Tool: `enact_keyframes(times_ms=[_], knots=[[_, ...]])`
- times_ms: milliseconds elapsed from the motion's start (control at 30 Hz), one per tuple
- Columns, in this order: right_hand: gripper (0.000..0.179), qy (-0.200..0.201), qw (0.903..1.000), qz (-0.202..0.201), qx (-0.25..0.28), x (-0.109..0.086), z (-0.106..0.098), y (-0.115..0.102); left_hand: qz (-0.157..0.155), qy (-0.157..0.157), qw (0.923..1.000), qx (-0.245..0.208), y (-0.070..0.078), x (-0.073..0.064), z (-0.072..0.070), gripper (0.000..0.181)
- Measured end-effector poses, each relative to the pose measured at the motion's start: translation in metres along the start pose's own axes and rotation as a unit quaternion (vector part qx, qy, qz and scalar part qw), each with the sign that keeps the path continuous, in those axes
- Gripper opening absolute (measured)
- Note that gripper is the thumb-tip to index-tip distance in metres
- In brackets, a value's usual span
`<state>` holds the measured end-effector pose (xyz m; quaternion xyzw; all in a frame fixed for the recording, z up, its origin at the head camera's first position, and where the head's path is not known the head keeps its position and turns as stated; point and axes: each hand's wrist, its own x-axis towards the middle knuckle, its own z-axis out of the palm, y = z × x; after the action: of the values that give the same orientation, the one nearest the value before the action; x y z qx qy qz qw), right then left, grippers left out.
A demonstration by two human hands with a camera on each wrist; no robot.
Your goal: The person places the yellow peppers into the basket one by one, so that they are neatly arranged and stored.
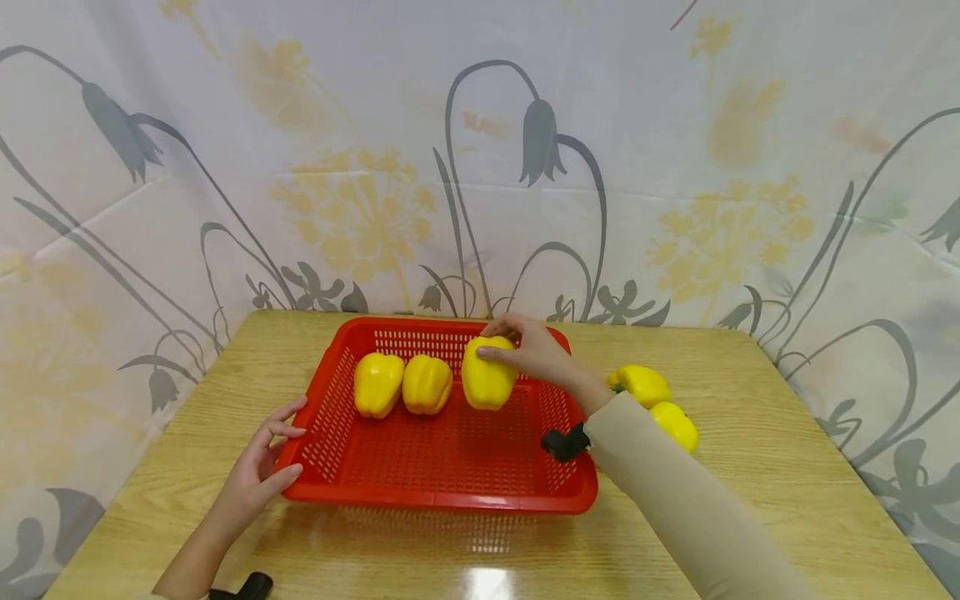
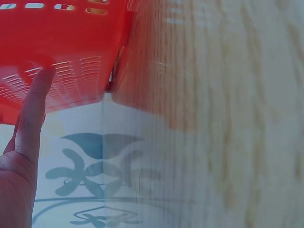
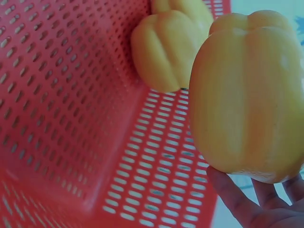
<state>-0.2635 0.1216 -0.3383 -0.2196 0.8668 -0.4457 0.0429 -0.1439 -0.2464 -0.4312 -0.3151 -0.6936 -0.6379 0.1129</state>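
Observation:
Above the right part of a red perforated plastic basket [image 1: 442, 502], my right hand [image 1: 536, 350] grips a yellow bell pepper [image 1: 487, 383]. The thumb lies on one side of it; in the right wrist view, fingertips [image 3: 223, 183] support the pepper's lower end. Inside the basket, toward its back left, two more yellow bell peppers [image 1: 378, 385] [image 1: 427, 385] stand side by side. My left hand [image 1: 255, 467] rests at the basket's left rim, thumb near the front corner. From the left wrist view, a straight finger [image 2: 35, 109] touches the basket's outer wall.
Two yellow bell peppers [image 1: 647, 385] [image 1: 675, 425] lie on the wooden table [image 1: 750, 467] right of the basket, partly behind my right forearm. A flower-patterned curtain [image 1: 360, 125] hangs along the table's back and sides. Black wrist straps show on both arms.

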Motion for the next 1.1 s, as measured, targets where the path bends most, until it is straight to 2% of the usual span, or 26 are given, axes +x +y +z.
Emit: enact_keyframes(times_ms=[233, 467, 600, 900, 1100], knots=[[0.028, -0.01, 0.9998, 0.009, -0.014, 0.017, 0.017, 0.014, -0.005, 0.001, 1.0, 0.0, -0.002, -0.001, -0.001, 0.035], [0.028, -0.028, 0.9981, 0.04, -0.036, 0.03, 0.029, 0.026, -0.006, -0.001, 1.0, 0.003, -0.004, -0.001, -0.003, 0.034], [0.028, -0.045, 0.9966, 0.035, -0.06, 0.035, 0.034, 0.029, -0.005, -0.004, 1.0, 0.002, -0.005, -0.001, -0.003, 0.034], [0.028, -0.069, 0.9923, 0.056, -0.087, 0.039, 0.048, 0.034, -0.01, -0.002, 0.9999, 0.006, -0.005, -0.001, -0.004, 0.033], [0.029, -0.059, 0.9912, 0.058, -0.103, 0.039, 0.051, 0.031, -0.013, -0.001, 0.9999, 0.007, -0.003, -0.001, -0.002, 0.033]])
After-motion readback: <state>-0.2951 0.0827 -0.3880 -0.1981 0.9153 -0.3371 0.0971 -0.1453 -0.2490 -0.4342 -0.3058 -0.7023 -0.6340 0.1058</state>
